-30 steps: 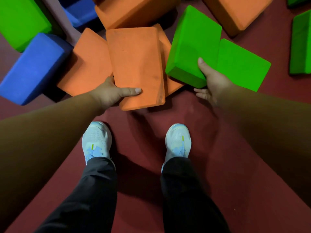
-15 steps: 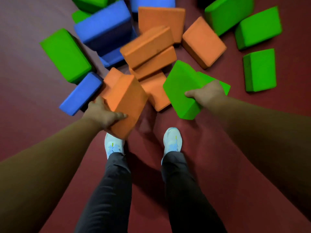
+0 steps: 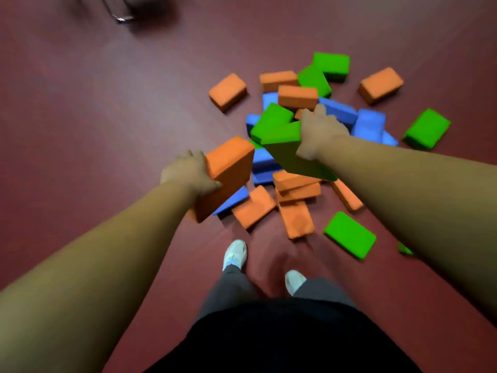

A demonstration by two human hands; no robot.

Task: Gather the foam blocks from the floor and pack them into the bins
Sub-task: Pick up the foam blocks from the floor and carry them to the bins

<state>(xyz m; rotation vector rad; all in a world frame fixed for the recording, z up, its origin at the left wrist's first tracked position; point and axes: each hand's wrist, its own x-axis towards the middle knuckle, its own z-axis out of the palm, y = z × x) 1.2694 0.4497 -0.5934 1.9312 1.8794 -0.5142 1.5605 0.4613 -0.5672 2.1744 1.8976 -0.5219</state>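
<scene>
My left hand [image 3: 188, 172] grips an orange foam block [image 3: 227, 173] by its left side, lifted off the floor. A green foam block [image 3: 285, 146] is held up in my right hand [image 3: 318, 133], fingers wrapped over its right end. Below both lies a heap of several orange, blue and green blocks [image 3: 295, 189] on the dark red floor. No bin is plainly in view.
A blurred metal frame [image 3: 121, 12] stands at the top left. Loose blocks lie apart: an orange one [image 3: 228, 91], another orange [image 3: 380, 84], green ones [image 3: 426, 129] [image 3: 349, 235]. My feet [image 3: 235, 254] stand just before the heap. Bare floor spreads left.
I have straightened up and the view has pulled back from the heap. Both hands have lifted their blocks clear of the floor, and the whole pile now shows.
</scene>
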